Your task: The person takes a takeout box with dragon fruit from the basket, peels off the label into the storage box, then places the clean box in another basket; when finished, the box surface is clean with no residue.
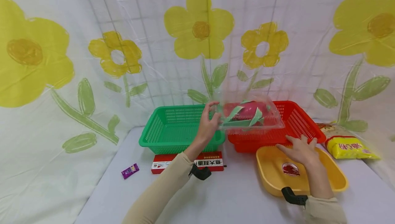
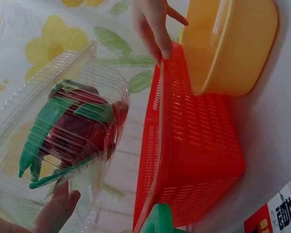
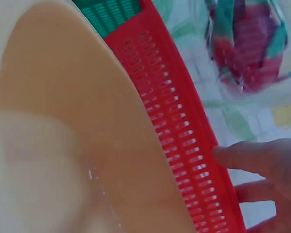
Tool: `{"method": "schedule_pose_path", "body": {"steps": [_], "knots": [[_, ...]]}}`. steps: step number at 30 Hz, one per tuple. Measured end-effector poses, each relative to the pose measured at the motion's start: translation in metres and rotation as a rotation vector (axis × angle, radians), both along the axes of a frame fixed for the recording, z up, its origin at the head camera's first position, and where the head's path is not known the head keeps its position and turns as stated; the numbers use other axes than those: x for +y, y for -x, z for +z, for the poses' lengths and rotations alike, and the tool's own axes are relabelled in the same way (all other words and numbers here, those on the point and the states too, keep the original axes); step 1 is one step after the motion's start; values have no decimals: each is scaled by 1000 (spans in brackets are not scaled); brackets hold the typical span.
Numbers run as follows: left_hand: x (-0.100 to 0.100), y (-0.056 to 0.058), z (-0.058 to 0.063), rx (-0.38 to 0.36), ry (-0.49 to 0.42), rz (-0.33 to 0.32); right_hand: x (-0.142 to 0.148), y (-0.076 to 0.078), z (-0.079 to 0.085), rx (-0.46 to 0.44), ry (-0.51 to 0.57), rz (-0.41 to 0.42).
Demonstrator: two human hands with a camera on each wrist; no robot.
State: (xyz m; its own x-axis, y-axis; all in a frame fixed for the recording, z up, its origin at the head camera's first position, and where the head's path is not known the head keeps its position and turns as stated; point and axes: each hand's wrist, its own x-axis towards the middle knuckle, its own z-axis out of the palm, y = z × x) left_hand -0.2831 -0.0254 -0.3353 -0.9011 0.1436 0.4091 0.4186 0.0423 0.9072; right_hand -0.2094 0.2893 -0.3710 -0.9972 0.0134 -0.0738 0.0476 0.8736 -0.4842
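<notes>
My left hand (image 1: 210,121) grips the left end of a clear plastic box (image 2: 99,77), held up over the two baskets. Inside the box is a pink-red dragon fruit (image 1: 251,110) with long green scales. In the left wrist view, the thumb and fingers lie against the box's end. My right hand (image 1: 303,152) has its fingers spread above a yellow basin (image 1: 271,179), and its fingertips (image 2: 166,52) touch the front rim of the red basket (image 3: 177,121). Part of that basket is hidden behind the box and the basin.
A green basket (image 1: 182,145) stands left of the red one. In front of it lies a red and white carton (image 1: 213,162), with a small purple packet (image 1: 130,171) to its left. Yellow bagged goods (image 1: 348,147) sit at the right. A flowered curtain (image 1: 166,73) hangs behind.
</notes>
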Motion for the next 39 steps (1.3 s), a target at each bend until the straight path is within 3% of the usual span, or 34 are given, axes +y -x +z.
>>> {"method": "schedule_pose_path", "body": {"steps": [7, 13, 19, 27, 33, 39], "knots": [[33, 39, 5, 35, 107, 35, 4, 0, 0, -10, -8, -4], [54, 60, 1, 38, 188, 43, 0, 3, 0, -2, -9, 14], [54, 68, -9, 36, 201, 97, -9, 8, -1, 9, -10, 19], [71, 82, -26, 13, 214, 55, -7, 5, -1, -3, 4, 7], [85, 83, -32, -85, 218, -42, -1, 0, 0, -2, -6, -4], [97, 84, -36, -160, 283, -71, 1, 0, 1, -8, 6, -11]]}}
